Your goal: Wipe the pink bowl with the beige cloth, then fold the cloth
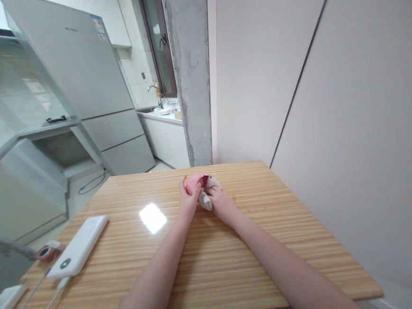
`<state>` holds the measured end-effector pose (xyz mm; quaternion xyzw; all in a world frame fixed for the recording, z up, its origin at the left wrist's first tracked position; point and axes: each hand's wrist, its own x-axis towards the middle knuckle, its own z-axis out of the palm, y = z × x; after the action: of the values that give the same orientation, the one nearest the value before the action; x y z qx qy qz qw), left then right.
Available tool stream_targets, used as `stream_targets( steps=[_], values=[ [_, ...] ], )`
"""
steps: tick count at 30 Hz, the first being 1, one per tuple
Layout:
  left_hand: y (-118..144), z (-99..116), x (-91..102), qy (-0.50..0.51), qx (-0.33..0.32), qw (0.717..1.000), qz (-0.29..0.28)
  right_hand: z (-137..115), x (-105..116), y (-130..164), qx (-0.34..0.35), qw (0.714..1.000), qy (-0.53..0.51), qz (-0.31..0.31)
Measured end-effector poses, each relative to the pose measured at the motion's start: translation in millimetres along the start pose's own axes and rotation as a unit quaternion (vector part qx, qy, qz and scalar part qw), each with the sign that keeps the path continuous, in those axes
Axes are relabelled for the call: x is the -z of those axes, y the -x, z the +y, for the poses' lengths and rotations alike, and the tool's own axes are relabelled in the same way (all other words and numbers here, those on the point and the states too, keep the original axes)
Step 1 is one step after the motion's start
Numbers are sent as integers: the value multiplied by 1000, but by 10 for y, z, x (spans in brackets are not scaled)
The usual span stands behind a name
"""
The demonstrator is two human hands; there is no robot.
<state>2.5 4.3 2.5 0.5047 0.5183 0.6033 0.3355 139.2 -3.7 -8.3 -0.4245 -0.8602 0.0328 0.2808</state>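
Both my hands meet over the far middle of a wooden table (236,261). My left hand (188,201) pinches a small pink piece of cloth (195,180) between thumb and fingers. My right hand (219,200) grips a whitish part of the same soft bundle (205,200), which looks like a small sock or cloth; its exact shape is hidden by my fingers. The bundle sits just above or on the tabletop.
A white power bank (78,246) with cables lies at the table's left edge, beside a small round red-rimmed object (45,252) and another white device (3,303). A wall runs along the right. A concrete pillar (190,74), fridge (89,82) and kitchen counter stand behind.
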Motion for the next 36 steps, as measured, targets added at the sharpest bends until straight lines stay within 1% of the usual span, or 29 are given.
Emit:
stream_targets(
  steps=[3, 5, 7, 10, 13, 16, 18, 22, 25, 28, 31, 33, 36],
  values=[
    [87, 40, -75, 15, -6, 1000, 2, -25, -26, 7, -7, 997, -54, 56],
    [122, 71, -88, 12, -10, 1000, 5, -37, -21, 10, -1, 994, -76, 73],
    [116, 95, -56, -5, -19, 1000, -1, -36, -9, 11, 2, 994, -81, 68],
    [39, 94, 48, -34, -31, 999, -12, -19, 5, 8, 13, 998, -58, 34],
    [-52, 33, 120, -30, -17, 999, -23, -3, 12, 2, 22, 999, -22, 9],
    [-71, -55, 77, 7, 19, 999, -36, 15, 11, 0, 6, 1000, -8, 14],
    [-34, -95, 2, 28, 32, 999, -29, 31, 1, 3, -10, 1000, -16, 24],
    [66, -81, -105, 6, 33, 999, -6, 38, -36, 10, -23, 998, -50, 39],
    [71, -12, -62, -8, 16, 1000, -9, -6, -51, 4, -16, 998, -62, 27],
    [17, 61, 44, -31, -24, 999, -15, -63, -31, -8, -14, 998, -58, 24],
    [-26, 104, 119, -46, -47, 997, -36, -99, 17, -13, -12, 999, -37, 25],
    [-21, 102, 114, -41, -42, 997, -41, -112, 43, -8, -15, 999, -28, 25],
    [32, 48, 25, -7, -3, 1000, -22, -115, 42, 13, -36, 998, -34, 36]
  ],
)
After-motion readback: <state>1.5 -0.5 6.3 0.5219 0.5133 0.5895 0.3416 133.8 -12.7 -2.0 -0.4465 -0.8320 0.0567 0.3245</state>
